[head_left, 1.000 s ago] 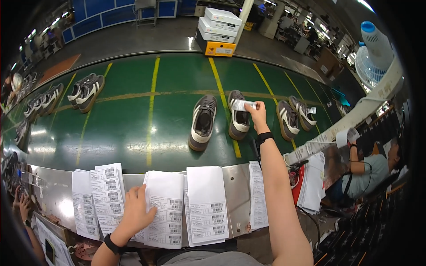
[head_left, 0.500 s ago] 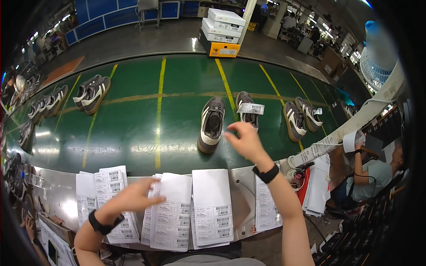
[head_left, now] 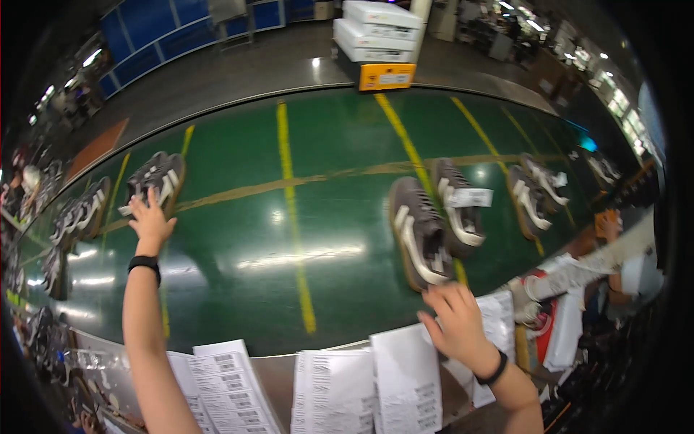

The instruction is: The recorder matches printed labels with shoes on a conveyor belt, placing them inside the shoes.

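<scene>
My left hand [head_left: 150,223] stretches forward with its fingers spread. It overlaps the near end of a pair of dark grey sneakers [head_left: 155,179] with white stripes at the far left; I cannot tell whether it touches them. My right hand [head_left: 460,327] is empty, its thumb apart from loosely bent fingers. Those fingertips lie at the near end of another dark grey sneaker [head_left: 418,231], and contact is unclear. Beside that shoe stands its mate [head_left: 459,206], with a white label [head_left: 471,197] across it.
The shoes stand on a green conveyor belt [head_left: 332,289] with yellow lines. Stacks of printed label sheets [head_left: 406,376] lie along its near metal edge. More sneakers [head_left: 531,199] stand to the right. White boxes [head_left: 379,36] and a yellow box [head_left: 387,77] are stacked beyond the belt.
My left hand has moved from above the label sheets to the sneakers at the far left. My right hand has drawn back toward the near edge. The view has shifted, with slight blur.
</scene>
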The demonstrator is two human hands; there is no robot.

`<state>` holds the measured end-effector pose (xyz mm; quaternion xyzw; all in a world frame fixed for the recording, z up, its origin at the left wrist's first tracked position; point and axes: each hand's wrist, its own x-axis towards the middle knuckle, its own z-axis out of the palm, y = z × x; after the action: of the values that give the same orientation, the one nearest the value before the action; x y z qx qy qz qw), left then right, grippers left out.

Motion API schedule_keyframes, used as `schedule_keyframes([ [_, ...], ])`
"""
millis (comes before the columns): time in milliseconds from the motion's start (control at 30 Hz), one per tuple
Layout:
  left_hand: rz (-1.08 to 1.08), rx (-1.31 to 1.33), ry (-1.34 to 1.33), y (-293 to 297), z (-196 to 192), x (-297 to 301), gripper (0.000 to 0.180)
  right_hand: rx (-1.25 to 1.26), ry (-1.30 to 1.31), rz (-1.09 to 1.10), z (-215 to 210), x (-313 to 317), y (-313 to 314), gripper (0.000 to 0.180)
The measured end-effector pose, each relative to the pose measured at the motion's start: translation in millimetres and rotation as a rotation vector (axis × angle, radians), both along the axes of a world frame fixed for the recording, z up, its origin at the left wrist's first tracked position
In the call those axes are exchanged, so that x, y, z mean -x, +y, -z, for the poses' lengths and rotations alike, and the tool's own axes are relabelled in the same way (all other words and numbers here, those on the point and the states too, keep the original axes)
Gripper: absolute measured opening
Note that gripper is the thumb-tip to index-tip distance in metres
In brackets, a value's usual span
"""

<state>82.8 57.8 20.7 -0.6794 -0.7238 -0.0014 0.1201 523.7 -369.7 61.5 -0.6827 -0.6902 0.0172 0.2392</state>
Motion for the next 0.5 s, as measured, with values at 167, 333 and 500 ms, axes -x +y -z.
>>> schedule_keyframes([
  [167, -0.147, 0.144, 0.084, 47, -1, 4, 0.079, 0.196, 0.240, -0.405, 15, 69, -58, 0.044],
  [333, -0.168, 0.496, 0.015, 64, -52, 19, 0.097, 0.406, 0.149, -0.472, 26, 111, -59, 0.055],
  [500, -0.003, 0.363, 0.118, 51, -33, -7, 0.085, 0.341, 0.105, -0.416, 12, 114, -55, 0.052],
])
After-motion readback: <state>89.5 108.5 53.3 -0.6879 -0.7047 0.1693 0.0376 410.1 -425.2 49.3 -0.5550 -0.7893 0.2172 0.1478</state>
